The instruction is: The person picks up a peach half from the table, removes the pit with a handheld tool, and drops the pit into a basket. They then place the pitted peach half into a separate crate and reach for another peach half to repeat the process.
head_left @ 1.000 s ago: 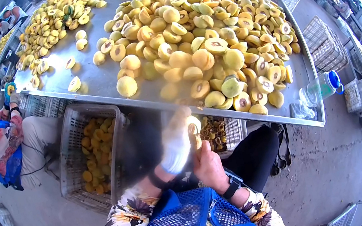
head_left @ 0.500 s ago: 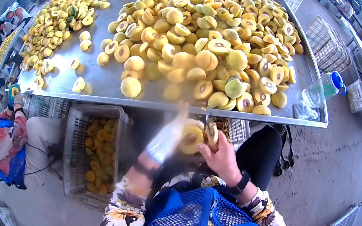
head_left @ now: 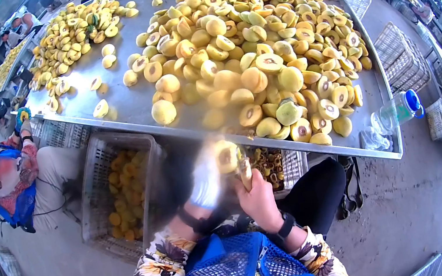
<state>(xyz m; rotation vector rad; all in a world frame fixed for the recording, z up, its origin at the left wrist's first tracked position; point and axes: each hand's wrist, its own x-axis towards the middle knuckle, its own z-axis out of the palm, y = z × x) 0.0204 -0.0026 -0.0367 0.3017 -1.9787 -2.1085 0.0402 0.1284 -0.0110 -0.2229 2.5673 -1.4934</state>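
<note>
My left hand (head_left: 206, 177), in a white glove and blurred, is closed around a yellow peach half (head_left: 226, 156) whose cut face is turned toward me. My bare right hand (head_left: 258, 201) grips the thick handle of a small pitting tool (head_left: 246, 173), held upright right beside the fruit. Its tip is hard to make out at the peach's edge. Just beyond both hands, a big heap of halved yellow peaches (head_left: 256, 67) covers much of a metal table (head_left: 127, 110). Below the table edge, a white crate (head_left: 296, 167) contains brown pits or scraps.
To the left, a plastic crate (head_left: 92, 178) holds peach halves (head_left: 126, 184). A person (head_left: 4, 164) sits beyond it. A smaller peach pile (head_left: 73, 37) lies at the table's far left. A bottle with a blue lid (head_left: 399, 108) stands at the right corner, near stacked crates (head_left: 400, 56).
My right hand and the tool have shifted left, closer to my left hand. The peach half has risen slightly toward the table edge. The view has shifted a little.
</note>
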